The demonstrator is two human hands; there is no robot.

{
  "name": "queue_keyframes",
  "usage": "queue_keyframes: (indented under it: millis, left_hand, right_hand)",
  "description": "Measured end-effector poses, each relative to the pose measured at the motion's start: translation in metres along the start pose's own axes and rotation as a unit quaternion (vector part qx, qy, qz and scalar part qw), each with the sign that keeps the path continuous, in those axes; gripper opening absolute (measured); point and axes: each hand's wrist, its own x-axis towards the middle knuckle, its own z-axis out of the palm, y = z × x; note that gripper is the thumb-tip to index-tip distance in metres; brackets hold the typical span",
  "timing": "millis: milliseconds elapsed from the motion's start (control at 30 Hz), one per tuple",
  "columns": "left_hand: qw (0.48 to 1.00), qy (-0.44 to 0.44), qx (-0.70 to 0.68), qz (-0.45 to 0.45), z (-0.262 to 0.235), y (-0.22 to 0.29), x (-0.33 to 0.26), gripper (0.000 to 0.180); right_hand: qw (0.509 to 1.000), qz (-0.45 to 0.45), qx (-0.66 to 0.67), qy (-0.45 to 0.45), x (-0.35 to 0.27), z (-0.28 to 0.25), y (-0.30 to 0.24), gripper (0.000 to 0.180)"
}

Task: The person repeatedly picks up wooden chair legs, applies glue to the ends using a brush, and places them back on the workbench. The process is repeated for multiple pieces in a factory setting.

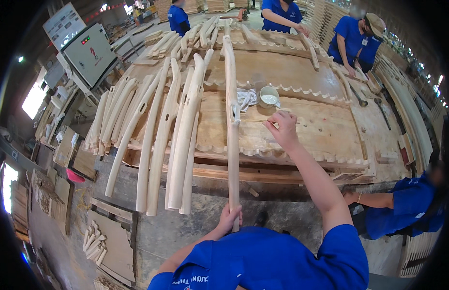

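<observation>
My left hand (229, 217) is wrapped round the near end of a long, pale wooden chair-leg-like piece (232, 164), which lies pointing away from me across the worktable. In my right hand (282, 127) a thin stick (255, 121) is pinched. Its far end reaches the slot cut in the wooden piece, where some whitish wet stuff shows. Just beyond my right hand stands a tub (269, 98) with white liquid in it. A crumpled white cloth (246, 99) lies beside the tub.
Several similar slotted wooden pieces (159, 145) lie to the left, overhanging the table's near edge. The table (306, 125) carries scalloped wooden strips. Co-workers in blue (352, 41) stand at the far side, and another person (403, 205) is close on my right. An electrical cabinet (90, 55) stands far left.
</observation>
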Motion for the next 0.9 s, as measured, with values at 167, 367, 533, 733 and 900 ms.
queue_keyframes:
  millis: [167,367,533,733,900]
  left_hand:
    - [0.999,0.039,0.018,-0.013,0.006,0.002,-0.003,0.027]
    - [0.999,0.038,0.039,0.000,0.006,-0.003,-0.003,0.027]
    - [0.997,0.050,0.061,0.009,0.008,0.001,-0.004,0.030]
    - [0.998,0.029,0.047,0.025,0.006,0.008,-0.009,0.033]
    - [0.998,0.012,0.065,0.018,0.014,0.016,-0.015,0.035]
  right_hand:
    - [0.991,-0.046,-0.127,0.017,0.031,-0.026,-0.021,0.014]
    - [0.906,-0.281,-0.317,-0.012,0.096,-0.039,-0.075,0.004]
    - [0.824,-0.347,-0.429,-0.124,0.105,-0.030,-0.113,0.004]
    - [0.817,-0.289,-0.436,-0.243,0.096,-0.021,-0.138,0.007]
    - [0.810,-0.266,-0.453,-0.262,0.117,-0.007,-0.132,0.011]
